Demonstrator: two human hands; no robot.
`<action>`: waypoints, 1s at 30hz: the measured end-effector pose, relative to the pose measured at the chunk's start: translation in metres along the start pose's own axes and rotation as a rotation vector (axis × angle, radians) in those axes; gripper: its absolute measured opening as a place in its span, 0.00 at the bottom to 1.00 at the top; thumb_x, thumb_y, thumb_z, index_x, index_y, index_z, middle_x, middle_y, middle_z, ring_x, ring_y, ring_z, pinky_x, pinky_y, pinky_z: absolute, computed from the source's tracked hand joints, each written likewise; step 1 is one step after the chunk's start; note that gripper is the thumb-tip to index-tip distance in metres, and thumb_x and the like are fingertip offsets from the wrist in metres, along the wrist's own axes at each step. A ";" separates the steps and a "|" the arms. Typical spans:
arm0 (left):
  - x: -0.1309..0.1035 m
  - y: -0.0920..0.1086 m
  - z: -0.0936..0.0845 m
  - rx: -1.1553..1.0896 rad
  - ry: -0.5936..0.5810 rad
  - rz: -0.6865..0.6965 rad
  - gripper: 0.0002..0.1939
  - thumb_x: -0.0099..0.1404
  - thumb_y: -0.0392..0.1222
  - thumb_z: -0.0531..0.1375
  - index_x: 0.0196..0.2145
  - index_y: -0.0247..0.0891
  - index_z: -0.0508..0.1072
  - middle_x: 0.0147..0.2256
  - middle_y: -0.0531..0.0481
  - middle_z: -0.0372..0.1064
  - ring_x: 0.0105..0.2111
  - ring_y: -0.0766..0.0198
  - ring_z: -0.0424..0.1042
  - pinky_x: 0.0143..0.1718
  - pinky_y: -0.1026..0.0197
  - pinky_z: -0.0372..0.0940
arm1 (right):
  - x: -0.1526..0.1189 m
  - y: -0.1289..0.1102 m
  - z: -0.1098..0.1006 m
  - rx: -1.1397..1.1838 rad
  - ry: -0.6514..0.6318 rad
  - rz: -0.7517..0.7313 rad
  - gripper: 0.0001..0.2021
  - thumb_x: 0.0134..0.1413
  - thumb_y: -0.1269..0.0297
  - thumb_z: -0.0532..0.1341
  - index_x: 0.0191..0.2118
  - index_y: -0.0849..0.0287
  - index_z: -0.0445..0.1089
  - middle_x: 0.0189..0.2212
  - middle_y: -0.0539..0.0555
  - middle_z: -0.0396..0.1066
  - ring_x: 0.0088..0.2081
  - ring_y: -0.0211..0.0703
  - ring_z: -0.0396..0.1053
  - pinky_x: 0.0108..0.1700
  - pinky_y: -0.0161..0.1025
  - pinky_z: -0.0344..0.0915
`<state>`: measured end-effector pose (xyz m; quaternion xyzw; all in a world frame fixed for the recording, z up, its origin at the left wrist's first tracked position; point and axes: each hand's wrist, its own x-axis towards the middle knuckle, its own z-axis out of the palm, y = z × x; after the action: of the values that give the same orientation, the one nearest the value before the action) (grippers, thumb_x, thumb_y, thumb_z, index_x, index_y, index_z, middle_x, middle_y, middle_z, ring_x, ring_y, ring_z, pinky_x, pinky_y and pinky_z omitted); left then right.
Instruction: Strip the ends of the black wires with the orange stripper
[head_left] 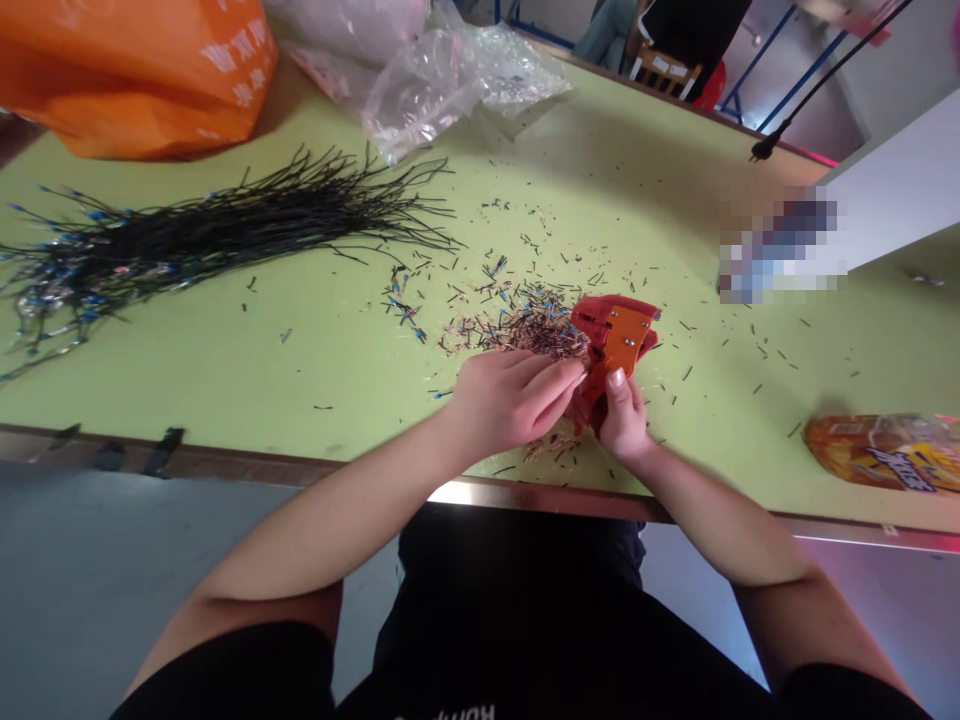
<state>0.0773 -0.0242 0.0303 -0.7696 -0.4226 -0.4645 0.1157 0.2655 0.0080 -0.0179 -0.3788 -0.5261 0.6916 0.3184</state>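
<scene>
My right hand (626, 418) is wrapped round an orange-and-red wire stripper (628, 335), its thumb lying on the orange side plate. Close by on the left, my left hand (517, 395) is closed, thumb and fingertips pinched together beside the tool. Whatever sits in that pinch is too small or too hidden to make out. Just beyond both hands spreads a heap of short black, blue and copper-coloured wire scraps (525, 325). Farther left lies a long bundle of black wires (247, 225), with blue and shiny ends toward the left.
An orange bag (150, 80) stands at the back left, next to crumpled clear plastic (450, 80). A bottle with an amber look (877, 452) lies at the right edge. A black plug (765, 148) hangs at the back right. Loose scraps dot the green tabletop (360, 370).
</scene>
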 end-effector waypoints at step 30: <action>-0.009 -0.035 -0.003 -0.060 -0.265 -0.468 0.20 0.83 0.50 0.45 0.46 0.41 0.73 0.30 0.51 0.76 0.27 0.62 0.74 0.32 0.60 0.65 | 0.005 -0.038 -0.025 0.359 -0.538 0.168 0.38 0.58 0.22 0.57 0.44 0.58 0.75 0.32 0.55 0.77 0.31 0.46 0.77 0.35 0.44 0.79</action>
<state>0.0476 -0.0092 0.0173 -0.7081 -0.5866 -0.3860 -0.0742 0.2860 0.0332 0.0143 -0.1626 -0.4283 0.8722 0.1717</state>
